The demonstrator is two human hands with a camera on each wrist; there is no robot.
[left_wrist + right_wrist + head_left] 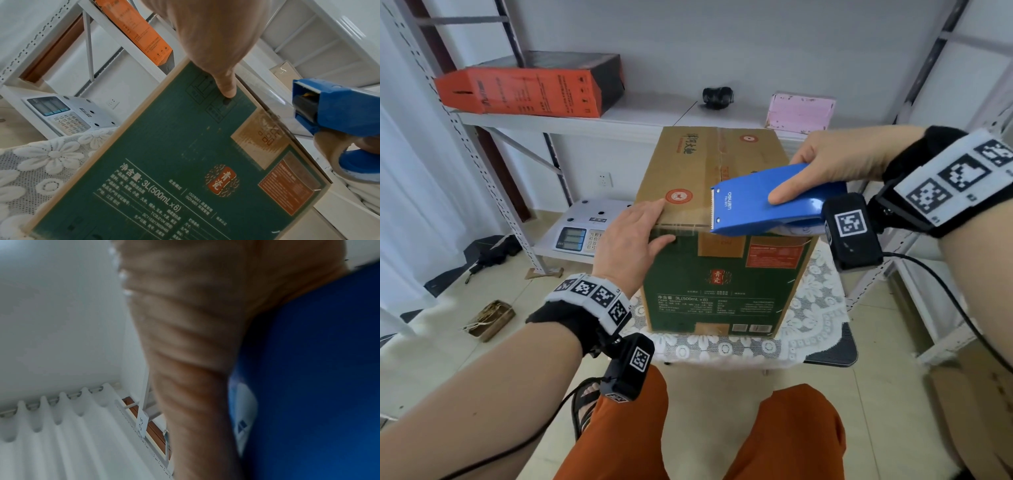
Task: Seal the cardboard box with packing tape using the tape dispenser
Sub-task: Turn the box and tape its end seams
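A cardboard box (698, 164) with a green printed front (164, 162) stands on a lace-covered stool, its top flaps closed. My right hand (835, 161) grips the blue tape dispenser (763, 202) over the box's near top edge, toothed blade pointing left. Clear tape (275, 99) stretches from the dispenser (333, 110) to the box's edge. My left hand (630, 236) lies over the near left top corner, fingers flat on top and thumb (226, 84) pressing on the green front. In the right wrist view only my palm (195, 337) and the blurred blue dispenser body (318, 369) show.
A white metal shelf rack (585, 120) stands behind the box, carrying an orange carton (524, 89), a black object (717, 97) and a pink box (799, 111). An electronic scale (585, 229) sits on its lower shelf. The lace cloth (739, 346) covers the stool. My orange-trousered knees are below.
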